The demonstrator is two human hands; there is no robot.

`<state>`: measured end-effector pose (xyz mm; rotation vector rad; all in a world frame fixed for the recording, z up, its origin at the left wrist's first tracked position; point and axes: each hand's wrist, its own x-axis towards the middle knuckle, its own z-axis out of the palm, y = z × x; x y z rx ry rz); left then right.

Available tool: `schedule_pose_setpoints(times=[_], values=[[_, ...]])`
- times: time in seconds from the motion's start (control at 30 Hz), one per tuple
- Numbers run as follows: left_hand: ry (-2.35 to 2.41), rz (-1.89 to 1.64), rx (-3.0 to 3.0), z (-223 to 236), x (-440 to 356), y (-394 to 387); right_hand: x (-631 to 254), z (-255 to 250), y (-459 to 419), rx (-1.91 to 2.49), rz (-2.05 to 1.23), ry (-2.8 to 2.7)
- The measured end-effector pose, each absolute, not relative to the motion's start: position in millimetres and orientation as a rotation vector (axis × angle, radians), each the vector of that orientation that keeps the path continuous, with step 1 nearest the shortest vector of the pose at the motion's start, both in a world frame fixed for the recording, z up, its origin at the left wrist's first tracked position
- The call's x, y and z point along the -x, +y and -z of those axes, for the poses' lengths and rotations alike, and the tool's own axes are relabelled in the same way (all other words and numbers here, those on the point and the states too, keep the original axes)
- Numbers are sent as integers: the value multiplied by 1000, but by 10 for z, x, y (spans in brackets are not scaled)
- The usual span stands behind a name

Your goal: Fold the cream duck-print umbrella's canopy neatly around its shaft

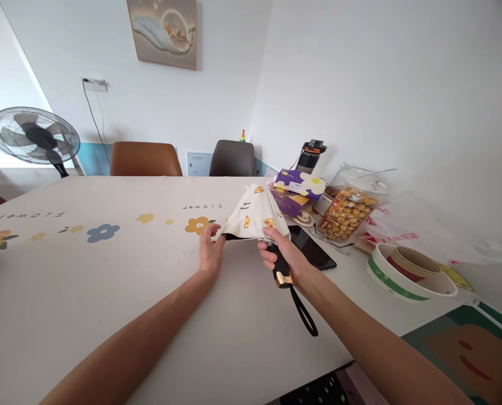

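A folding umbrella (254, 216) with a white canopy printed with small yellow ducks is in the middle of the view, its canopy loosely gathered and pointing away from me. My right hand (286, 253) is wrapped round the top of its black handle (281, 263), just below the canopy. The handle ends in a gold-coloured band, and a black wrist strap (304, 312) hangs from it. At the canopy's left lower corner, my left hand (211, 250) has bent fingers and a thumb against the fabric edge, seemingly pinching it. The canopy partly hides the fingertips.
On the white table (170, 326), a black phone (312, 247) lies right of the umbrella. Beyond it are a purple tissue pack (300, 183), a snack jar (347, 211) and a dark bottle (310, 157). Tape rolls (396, 275) sit at right; a fan (35, 135) stands far left.
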<state>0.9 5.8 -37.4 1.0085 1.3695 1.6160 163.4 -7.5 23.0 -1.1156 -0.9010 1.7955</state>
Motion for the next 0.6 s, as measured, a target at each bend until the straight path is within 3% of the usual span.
schedule_pose_setpoints(times=[0.23, 0.4, 0.6], values=[[1645, -1483, -1428, 415, 10, 82, -1643, -424, -146, 1094, -1845, -910], [1545, -1341, -1444, 377, 10, 55, -1654, -481, -123, 1110, -1867, -979], [1334, -1664, -1482, 340, -18, -6, -1718, -515, -145, 1281, -1655, -1130]])
